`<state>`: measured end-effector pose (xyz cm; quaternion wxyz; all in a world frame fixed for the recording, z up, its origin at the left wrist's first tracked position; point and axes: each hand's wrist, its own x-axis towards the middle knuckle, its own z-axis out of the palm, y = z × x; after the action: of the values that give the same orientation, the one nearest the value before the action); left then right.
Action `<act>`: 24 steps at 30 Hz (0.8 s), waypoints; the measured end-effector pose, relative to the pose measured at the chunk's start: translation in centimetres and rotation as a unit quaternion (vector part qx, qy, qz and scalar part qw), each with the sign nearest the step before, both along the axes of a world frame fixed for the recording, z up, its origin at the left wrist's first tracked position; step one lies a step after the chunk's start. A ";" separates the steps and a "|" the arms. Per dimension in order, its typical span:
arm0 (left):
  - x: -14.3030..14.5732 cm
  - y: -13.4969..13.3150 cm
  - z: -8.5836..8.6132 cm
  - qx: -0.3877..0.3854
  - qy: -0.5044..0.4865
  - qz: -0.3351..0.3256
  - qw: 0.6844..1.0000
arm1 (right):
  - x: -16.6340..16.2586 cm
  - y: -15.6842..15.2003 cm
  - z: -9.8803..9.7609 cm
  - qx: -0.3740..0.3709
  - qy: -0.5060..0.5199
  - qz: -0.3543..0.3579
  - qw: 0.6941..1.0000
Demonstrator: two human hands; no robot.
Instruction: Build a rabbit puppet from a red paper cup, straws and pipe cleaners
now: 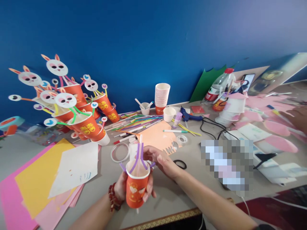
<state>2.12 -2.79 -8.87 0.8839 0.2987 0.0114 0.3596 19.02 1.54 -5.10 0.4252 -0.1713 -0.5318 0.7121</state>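
Observation:
My left hand [123, 189] is wrapped round an orange paper cup [136, 188] held upright above the table's front edge. Purple straws [141, 156] and a pale pink straw stick up out of the cup. My right hand [161, 161] reaches to the cup's rim from the right, with its fingers closed on the straws. A red bead bracelet [112, 198] sits on my left wrist.
Finished rabbit-face cup figures [79, 105] crowd the back left. Coloured paper sheets [40, 182] lie at the left. Loose straws [136, 124], a cup stack [161, 97], a blue glue gun [189, 116], tape rolls [120, 152] and a bottle [219, 84] fill the middle. Another person's hand [297, 116] is at the far right.

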 end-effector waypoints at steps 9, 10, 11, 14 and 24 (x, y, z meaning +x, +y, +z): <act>-0.1 0.0 0.6 0.018 0.023 0.031 0.999 | -0.5 0.0 -0.4 0.008 -0.012 0.017 1.000; -0.1 0.0 0.5 0.023 0.021 0.034 0.999 | -0.5 0.0 -0.4 0.010 -0.013 0.018 1.000; -0.1 0.0 0.5 0.027 0.019 0.037 0.999 | -0.5 0.0 -0.4 0.013 -0.014 0.017 1.000; -0.1 0.0 0.2 0.031 0.021 0.045 0.998 | -0.5 -0.1 -0.5 0.018 -0.012 0.009 1.000; -0.6 0.1 -0.3 0.015 0.052 0.054 0.997 | -0.5 -0.5 -0.2 0.022 -0.009 0.003 1.000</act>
<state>1.57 -2.72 -9.20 0.8568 0.3287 0.0682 0.3913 18.52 1.06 -5.29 0.4221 -0.1667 -0.5513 0.7001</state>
